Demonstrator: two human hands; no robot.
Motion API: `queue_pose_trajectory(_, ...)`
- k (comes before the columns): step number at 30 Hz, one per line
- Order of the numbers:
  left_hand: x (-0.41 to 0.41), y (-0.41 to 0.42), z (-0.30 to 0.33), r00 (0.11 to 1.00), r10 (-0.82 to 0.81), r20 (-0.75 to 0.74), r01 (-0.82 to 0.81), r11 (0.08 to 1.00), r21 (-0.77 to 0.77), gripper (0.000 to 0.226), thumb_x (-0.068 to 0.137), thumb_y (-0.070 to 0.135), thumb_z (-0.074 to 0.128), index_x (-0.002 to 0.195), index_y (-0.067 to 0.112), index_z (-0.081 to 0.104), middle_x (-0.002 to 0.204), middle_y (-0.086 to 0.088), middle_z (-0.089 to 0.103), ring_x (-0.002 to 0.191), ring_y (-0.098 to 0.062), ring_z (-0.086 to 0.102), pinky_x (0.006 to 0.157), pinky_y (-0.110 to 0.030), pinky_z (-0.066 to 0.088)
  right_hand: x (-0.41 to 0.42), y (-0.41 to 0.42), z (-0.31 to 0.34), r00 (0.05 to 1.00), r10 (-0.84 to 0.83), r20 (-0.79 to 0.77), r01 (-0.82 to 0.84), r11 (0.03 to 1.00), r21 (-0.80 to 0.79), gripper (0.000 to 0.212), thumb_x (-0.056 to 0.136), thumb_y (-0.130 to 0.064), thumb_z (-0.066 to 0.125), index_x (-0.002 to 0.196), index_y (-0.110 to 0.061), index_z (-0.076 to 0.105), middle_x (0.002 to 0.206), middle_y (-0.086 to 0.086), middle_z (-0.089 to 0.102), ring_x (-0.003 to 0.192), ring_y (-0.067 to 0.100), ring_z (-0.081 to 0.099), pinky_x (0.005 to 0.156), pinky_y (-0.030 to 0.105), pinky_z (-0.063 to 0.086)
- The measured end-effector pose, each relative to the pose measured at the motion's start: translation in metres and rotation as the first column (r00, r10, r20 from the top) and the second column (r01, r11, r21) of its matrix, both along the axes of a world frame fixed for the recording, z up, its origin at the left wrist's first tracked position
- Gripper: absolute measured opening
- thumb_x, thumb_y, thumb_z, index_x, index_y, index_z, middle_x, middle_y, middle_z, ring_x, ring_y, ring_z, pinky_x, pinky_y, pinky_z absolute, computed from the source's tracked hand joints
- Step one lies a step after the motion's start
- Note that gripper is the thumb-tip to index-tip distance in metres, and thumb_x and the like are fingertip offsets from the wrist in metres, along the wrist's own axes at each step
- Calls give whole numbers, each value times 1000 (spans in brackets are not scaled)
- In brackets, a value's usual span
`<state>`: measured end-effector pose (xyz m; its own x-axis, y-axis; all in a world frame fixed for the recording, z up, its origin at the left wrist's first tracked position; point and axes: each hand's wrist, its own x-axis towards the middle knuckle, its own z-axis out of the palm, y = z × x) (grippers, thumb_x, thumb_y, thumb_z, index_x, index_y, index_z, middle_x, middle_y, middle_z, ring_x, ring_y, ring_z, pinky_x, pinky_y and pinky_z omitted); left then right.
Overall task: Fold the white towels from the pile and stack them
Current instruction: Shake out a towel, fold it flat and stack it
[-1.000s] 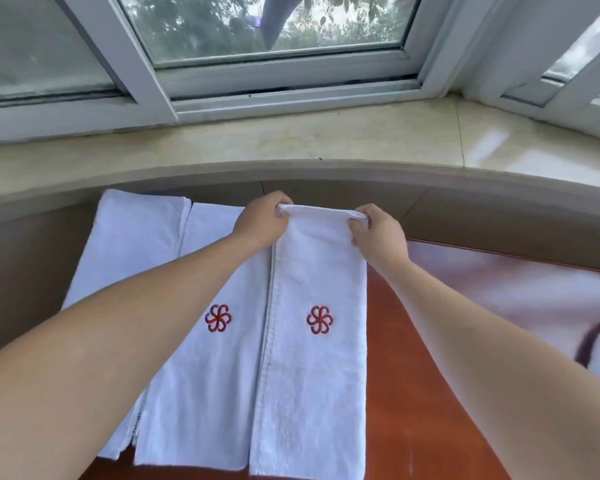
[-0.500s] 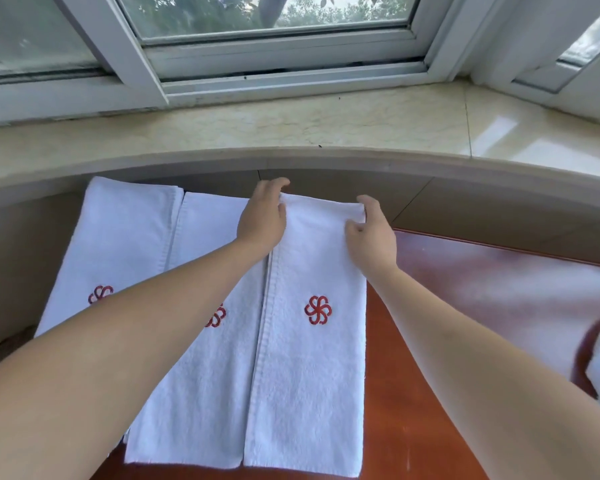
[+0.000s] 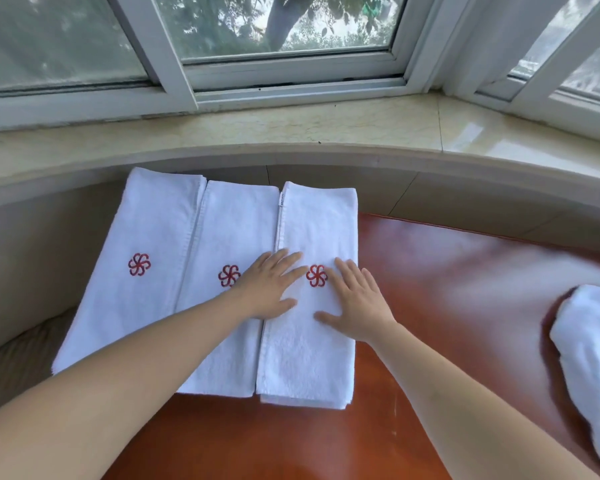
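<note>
**Both hands flat on the newest folded towel**

Beneath the window sill (image 3: 291,126), a reddish wooden surface (image 3: 447,271) carried three folded white towels side by side, each with a red flower mark. Both hands lay flat with straight fingers on the rightmost towel (image 3: 312,358), gripping nothing: the left hand (image 3: 269,289) across its left edge, the right hand (image 3: 355,303) near its right edge. Well apart at the right lay the unfolded pile (image 3: 593,341).
</note>
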<state>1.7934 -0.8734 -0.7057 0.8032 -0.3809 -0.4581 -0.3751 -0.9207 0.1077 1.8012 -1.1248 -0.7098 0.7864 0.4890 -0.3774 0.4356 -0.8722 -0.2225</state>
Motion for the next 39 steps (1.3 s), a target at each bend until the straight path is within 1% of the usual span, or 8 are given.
queue_pose_trajectory(6,-77,-8,6,998,29,-58,-28,999,17,96,90,76,45,162,37,-4,168,7,-22,155,-22,-20,126,-45,-10,-73,-20,-2,997,28,-69,-32,998,-63,105,86,-80,46,163,-32,-6,169,-3,-20,156,19,-19,127,41,-7)
queue_pose_trajectory(10,-133,-15,8,993,108,-53,-107,994,28,93,92,69,49,162,36,-3,169,5,-20,156,-24,-16,126,-46,-6,-126,-34,2,997,4,-83,-10,998,-66,100,90,-73,49,163,-32,-6,170,-2,-19,157,21,-12,128,40,-3)
queue_pose_trajectory(14,-181,-27,17,980,191,-62,-186,980,71,75,100,54,45,162,35,7,171,2,-9,157,-24,-8,126,-47,-2,-168,-46,17,990,28,-136,-39,997,-74,96,91,-62,57,163,-28,4,170,1,-8,157,23,5,127,40,8)
queue_pose_trajectory(18,-212,-42,39,964,243,-112,-233,968,97,67,98,58,45,158,31,29,169,1,13,156,-24,5,126,-47,2,-187,-52,48,984,46,-173,-63,994,-94,85,95,-61,54,162,-23,18,170,4,11,154,22,16,126,40,15)
queue_pose_trajectory(20,-221,-53,54,961,264,-87,-258,964,69,68,98,58,45,157,30,31,168,2,19,155,-23,10,126,-46,6,-194,-55,66,989,21,-149,-32,997,-75,82,95,-61,54,161,-24,22,168,2,18,154,21,18,125,40,15)
queue_pose_trajectory(24,-235,-77,93,962,273,-7,-273,962,9,71,99,57,47,160,27,26,168,-1,18,154,-24,15,124,-45,15,-212,-63,98,996,-31,-88,30,999,-15,80,95,-59,54,161,-24,23,167,1,23,154,21,18,125,39,17)
queue_pose_trajectory(28,-256,-97,134,948,316,42,-311,946,-95,70,99,53,51,159,26,28,168,-1,19,154,-22,16,124,-40,15,-239,-73,127,996,-85,-35,85,996,13,76,96,-58,54,159,-25,27,163,1,31,153,21,23,123,38,21)
queue_pose_trajectory(39,-348,-166,184,949,298,105,-265,931,-250,60,98,44,53,153,26,38,159,5,37,145,-22,33,116,-41,32,-344,-130,181,967,-254,-6,254,965,62,67,100,-46,54,158,-23,31,162,-1,33,151,18,27,121,34,26)
